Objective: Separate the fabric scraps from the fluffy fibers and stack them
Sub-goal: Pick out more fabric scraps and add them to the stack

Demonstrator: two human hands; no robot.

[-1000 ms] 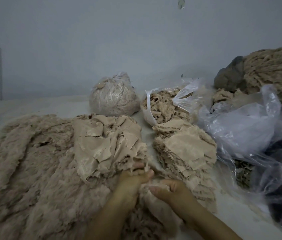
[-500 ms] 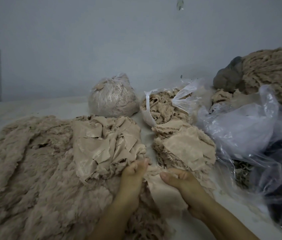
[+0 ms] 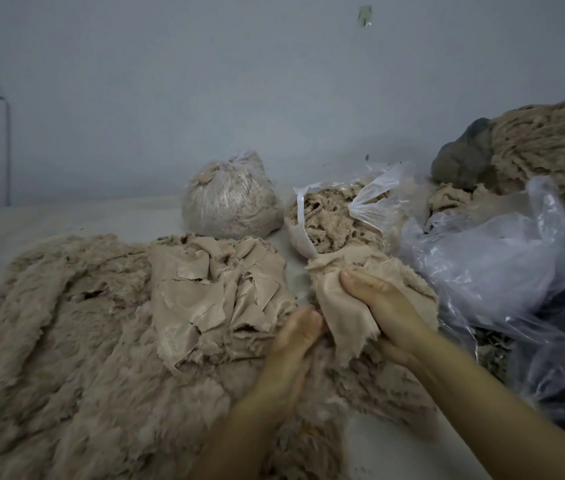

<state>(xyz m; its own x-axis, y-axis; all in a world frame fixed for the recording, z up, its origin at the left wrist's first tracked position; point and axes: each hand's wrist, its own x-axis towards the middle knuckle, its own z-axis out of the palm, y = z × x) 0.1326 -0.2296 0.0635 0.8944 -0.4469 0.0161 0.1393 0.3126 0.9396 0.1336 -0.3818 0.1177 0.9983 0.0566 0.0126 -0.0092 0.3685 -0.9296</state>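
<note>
While the right hand (image 3: 383, 308) pinches a fabric scrap (image 3: 345, 318) and lifts it over the stack (image 3: 409, 285) beside the open bag (image 3: 336, 220), the left hand (image 3: 296, 336), fingers curled loosely with nothing plainly held, presses into the fluffy fibers (image 3: 66, 334) just below. To do this well, I'd say, lay the scrap flat and square on the stack, shaking off clinging fluff first. More scraps (image 3: 218, 289) wait on the fibers to the left.

A tied clear bag (image 3: 231, 199) stuffed with beige material sits at the far middle of the pale worktop (image 3: 66, 220). Right of it lies an open bag (image 3: 336, 216). Crumpled clear plastic (image 3: 503, 265) fills the right side, below a dark grey bundle (image 3: 464, 161).
</note>
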